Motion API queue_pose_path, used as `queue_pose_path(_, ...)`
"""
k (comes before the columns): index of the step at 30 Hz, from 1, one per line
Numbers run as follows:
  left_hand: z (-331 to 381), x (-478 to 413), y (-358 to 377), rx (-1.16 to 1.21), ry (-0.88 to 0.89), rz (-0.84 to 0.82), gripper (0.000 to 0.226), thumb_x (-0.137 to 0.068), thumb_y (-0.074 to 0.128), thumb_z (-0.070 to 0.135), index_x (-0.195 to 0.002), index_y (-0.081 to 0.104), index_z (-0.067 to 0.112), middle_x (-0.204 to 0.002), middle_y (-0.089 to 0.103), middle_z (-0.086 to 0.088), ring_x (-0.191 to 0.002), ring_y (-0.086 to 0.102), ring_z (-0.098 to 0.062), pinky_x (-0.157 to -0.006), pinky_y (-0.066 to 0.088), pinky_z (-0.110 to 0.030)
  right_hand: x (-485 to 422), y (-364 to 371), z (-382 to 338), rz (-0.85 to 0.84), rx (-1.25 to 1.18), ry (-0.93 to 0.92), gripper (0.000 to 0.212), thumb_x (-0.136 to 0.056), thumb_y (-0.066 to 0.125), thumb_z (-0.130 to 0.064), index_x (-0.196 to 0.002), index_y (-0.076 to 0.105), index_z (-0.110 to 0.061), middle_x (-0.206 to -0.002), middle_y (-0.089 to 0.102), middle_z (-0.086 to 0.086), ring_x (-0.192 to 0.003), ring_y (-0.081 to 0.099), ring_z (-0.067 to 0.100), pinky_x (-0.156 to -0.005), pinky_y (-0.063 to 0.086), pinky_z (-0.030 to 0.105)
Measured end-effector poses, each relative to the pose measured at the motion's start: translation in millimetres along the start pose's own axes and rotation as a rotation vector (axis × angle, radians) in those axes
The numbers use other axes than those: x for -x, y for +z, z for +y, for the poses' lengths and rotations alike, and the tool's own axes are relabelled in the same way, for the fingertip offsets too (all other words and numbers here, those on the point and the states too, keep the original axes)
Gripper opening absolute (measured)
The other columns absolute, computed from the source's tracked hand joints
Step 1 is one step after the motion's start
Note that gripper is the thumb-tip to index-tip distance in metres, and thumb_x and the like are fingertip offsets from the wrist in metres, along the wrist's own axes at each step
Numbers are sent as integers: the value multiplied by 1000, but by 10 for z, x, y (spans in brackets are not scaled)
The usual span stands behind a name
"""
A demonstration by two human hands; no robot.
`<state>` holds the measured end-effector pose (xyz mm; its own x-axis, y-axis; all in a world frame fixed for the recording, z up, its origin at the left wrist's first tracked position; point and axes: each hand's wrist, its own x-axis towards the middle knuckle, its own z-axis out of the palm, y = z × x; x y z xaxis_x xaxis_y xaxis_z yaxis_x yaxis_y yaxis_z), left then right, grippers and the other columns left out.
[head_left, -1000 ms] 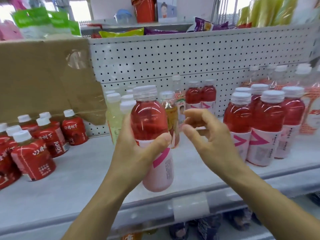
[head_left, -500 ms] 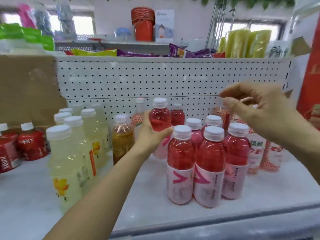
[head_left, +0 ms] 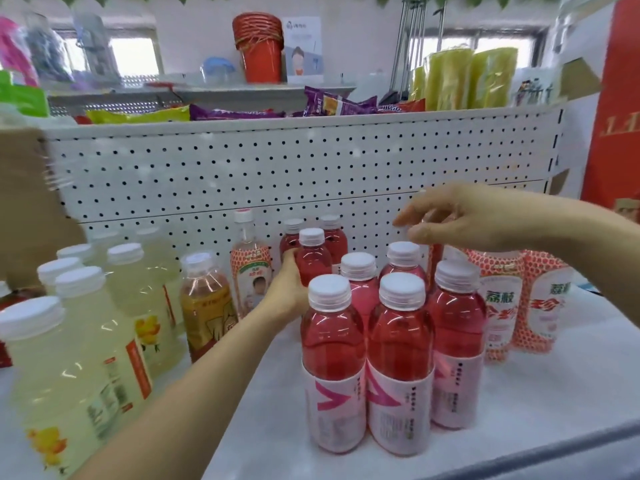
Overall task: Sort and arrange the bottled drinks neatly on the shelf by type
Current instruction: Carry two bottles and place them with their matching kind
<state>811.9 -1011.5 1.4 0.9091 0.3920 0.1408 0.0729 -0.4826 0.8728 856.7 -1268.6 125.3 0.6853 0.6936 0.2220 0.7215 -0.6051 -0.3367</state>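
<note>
My left hand (head_left: 289, 289) grips a red drink bottle (head_left: 313, 259) with a white cap, held upright at the back of a cluster of several matching red bottles (head_left: 400, 344) on the white shelf (head_left: 540, 393). My right hand (head_left: 460, 216) hovers above the cluster's back right, fingers loosely curled, holding nothing. Two more red bottles (head_left: 334, 233) stand against the pegboard. Pale yellow bottles (head_left: 79, 348) fill the left side, next to an amber tea bottle (head_left: 206, 306) and a clear bottle with a red-dotted label (head_left: 250, 268).
Bottles with red-dotted labels (head_left: 519, 303) stand at the right behind the cluster. A white pegboard wall (head_left: 277, 168) backs the shelf. Cardboard (head_left: 24, 202) leans at the left. Snack bags (head_left: 332, 105) lie on the upper shelf. A red box (head_left: 616, 98) rises at the far right.
My left hand has carried the red bottle rightwards from the shelf front to the back of the red cluster. My right hand moved up and over the cluster. The view swung right.
</note>
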Motion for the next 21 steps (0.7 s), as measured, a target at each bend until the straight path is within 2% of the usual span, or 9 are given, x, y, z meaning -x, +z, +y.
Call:
queue_pose_path(2,82,-3,-100,-181,166,71,104,-60,71,65,-147,30,26,-139,50,-2,-125,50,-24,-109,42,-50,-123,23,25,-114,59,5,26,-93,62,-42,-118,61,-47,-112,60,-18,-95,63,4,-88,52,31)
queue_pose_path(4,201,0,-250,-330,297,251,80,-82,70,46,-149,31,27,-143,45,-2,-132,44,-20,-111,39,-46,-238,55,41,-223,105,18,33,-91,67,-41,-121,59,-49,-112,61,-18,-92,66,9,-87,54,33)
queue_pose_path(6,424,104,-395,-331,438,290,59,-94,64,35,-147,39,30,-134,50,5,-120,50,-11,-100,45,-29,-333,88,59,-290,126,27,36,-88,72,-38,-120,60,-47,-106,64,-14,-89,67,11,-82,56,33)
queue_pose_path(9,789,255,-474,-251,448,-96,37,-95,61,41,-131,60,36,-105,66,23,-90,61,6,-75,47,-14,-490,137,105,-302,92,18,31,-86,75,-30,-115,65,-33,-101,69,-2,-79,72,17,-75,61,34)
queue_pose_path(12,910,250,-371,-423,426,-415,24,-91,67,44,-114,69,42,-88,71,23,-74,60,8,-68,46,-11,-697,209,145,-268,58,26,28,-89,73,-26,-115,62,-23,-99,68,4,-72,74,20,-58,56,22)
queue_pose_path(14,924,193,-318,-436,433,-472,25,-89,72,41,-114,72,38,-85,71,11,-68,56,0,-63,43,-13,-849,273,145,-245,21,30,33,-90,72,-23,-120,60,-18,-99,66,5,-71,74,22,-59,56,23)
queue_pose_path(17,934,128,-328,-401,452,-488,26,-87,76,35,-112,75,27,-95,74,-4,-74,58,-6,-69,46,-25,-1066,385,129,-214,-13,18,37,-90,72,-23,-124,60,-14,-96,65,4,-71,73,21,-52,51,18)
queue_pose_path(19,911,92,-352,-442,475,-459,22,-89,74,36,-107,75,24,-86,71,-5,-70,56,-11,-65,45,-30,-1162,440,106,-192,-37,12,38,-90,71,-21,-126,60,-14,-97,65,4,-73,73,22,-51,53,18)
queue_pose_path(21,876,60,-377,-464,473,-419,12,-92,70,35,-99,74,26,-73,63,2,-62,51,-10,-59,41,-27,-1226,478,110,-192,-83,11,47,-90,72,-18,-134,57,-14,-102,63,6,-77,73,25,-65,60,27)
